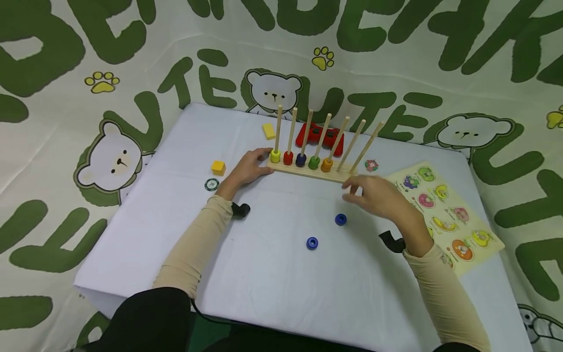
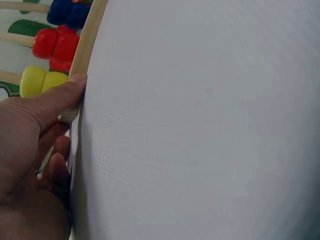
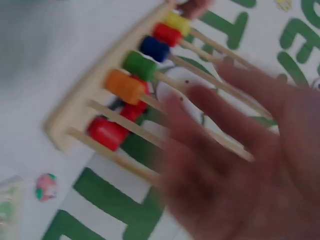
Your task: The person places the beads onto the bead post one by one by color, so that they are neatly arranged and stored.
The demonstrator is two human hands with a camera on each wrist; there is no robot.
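- The left hand [image 1: 248, 168] rests at the left end of the rack [image 1: 308, 171], fingers nearly straight; in the left wrist view the thumb [image 2: 55, 100] presses against the edge of the base [image 2: 87, 45] and grips nothing.
- The rack stands near the far middle of the table [image 1: 264, 274], a wooden base with seven upright pegs.
- Five pegs from the left carry one bead each: yellow bead [image 1: 275, 156], red bead [image 1: 288, 158], blue bead [image 1: 301, 160], green bead [image 1: 314, 162], orange bead [image 1: 327, 165]. The two right pegs are bare.
- The right hand [image 1: 378, 195] hovers just in front of the rack's right end, blurred; in the right wrist view its fingers [image 3: 240, 90] are spread wide and hold nothing.
- Two blue rings lie on the table in front of the rack: one ring [image 1: 340, 219] near the right hand, the other ring [image 1: 312, 243] closer to the person, apart from the first.
- A red toy [image 1: 318, 137] lies behind the rack.
- A yellow block [image 1: 269, 131] sits to the left behind the rack, a yellow cube [image 1: 218, 167] left of the left hand, a green chip [image 1: 211, 185] just in front of that cube.
- A puzzle board [image 1: 444, 215] with fruit pieces lies on the right side of the table, and a small round piece [image 1: 371, 165] sits between it and the rack.
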